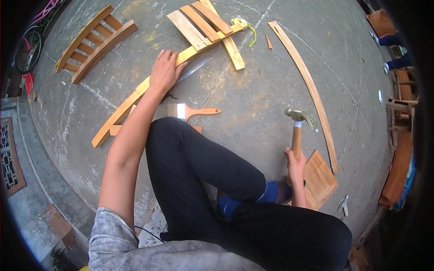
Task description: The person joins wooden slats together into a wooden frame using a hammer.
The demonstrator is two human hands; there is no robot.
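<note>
My left hand (165, 70) is closed round a long wooden beam (120, 112) that lies slanting on the concrete floor. Under my right hand's grip is the wooden handle of a claw hammer (296, 135), its metal head up and away from me. My right hand (295, 166) is closed near the lower end of that handle. Beside it, a square wooden board (320, 179) lies on the floor. A paintbrush (201, 111) with an orange handle rests between my left arm and the hammer. Several slats (194, 27) lie across the beam's far end.
A slatted wooden frame (97, 40) lies at the upper left. A yellow tape measure (240, 22) is by the slats. One long curved strip (312, 86) stretches along the right. A person's legs (398, 49) and stacked wood (400, 167) show at the right edge.
</note>
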